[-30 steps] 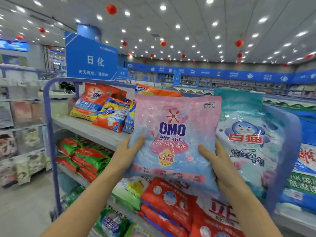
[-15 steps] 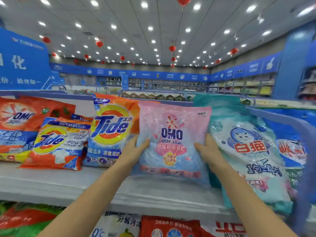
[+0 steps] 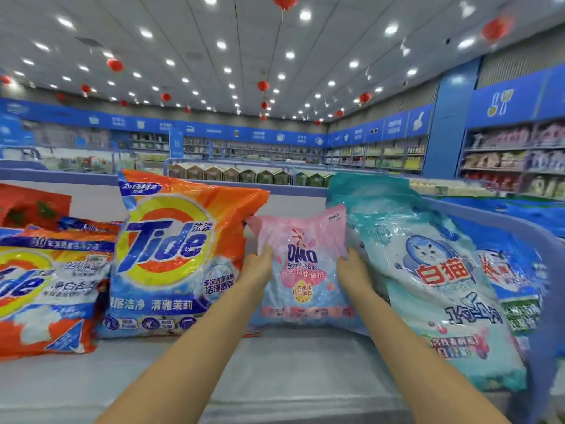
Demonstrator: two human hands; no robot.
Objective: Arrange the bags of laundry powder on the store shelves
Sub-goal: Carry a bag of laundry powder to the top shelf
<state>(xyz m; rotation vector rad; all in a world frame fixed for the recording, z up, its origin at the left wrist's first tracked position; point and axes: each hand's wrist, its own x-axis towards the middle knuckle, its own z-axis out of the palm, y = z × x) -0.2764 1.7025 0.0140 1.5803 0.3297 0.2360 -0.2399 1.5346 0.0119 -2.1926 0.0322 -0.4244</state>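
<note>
Holding the pink OMO bag [image 3: 301, 270] with both hands, I have it upright on the top shelf [image 3: 290, 371], in the gap between two bigger bags. My left hand [image 3: 258, 267] grips its left edge and my right hand [image 3: 351, 270] grips its right edge, both at about the middle of its height. The fingers curl round the sides, so the plastic wrinkles there. The lower edge of the bag seems to sit on the grey shelf board, well back from the front edge, and the top corners are a little crumpled.

On its left stands the large orange Tide bag [image 3: 177, 255], leaning back, with its right edge just beside my left hand. I cannot tell if the two bags touch. On the right the teal cat-logo bag [image 3: 434, 286] leans with its lower end toward me, close against my right hand. Further left a smaller Tide bag [image 3: 46, 289] lies in front of a red-orange bag [image 3: 30, 203]. Behind the teal one I see a blue bag [image 3: 513, 283], partly hidden, and the blue end frame [image 3: 547, 301] of the shelf unit. Beyond are wall shelves [image 3: 504, 160] with goods too blurred to name, and red lanterns [image 3: 263, 86] hang from the ceiling.
</note>
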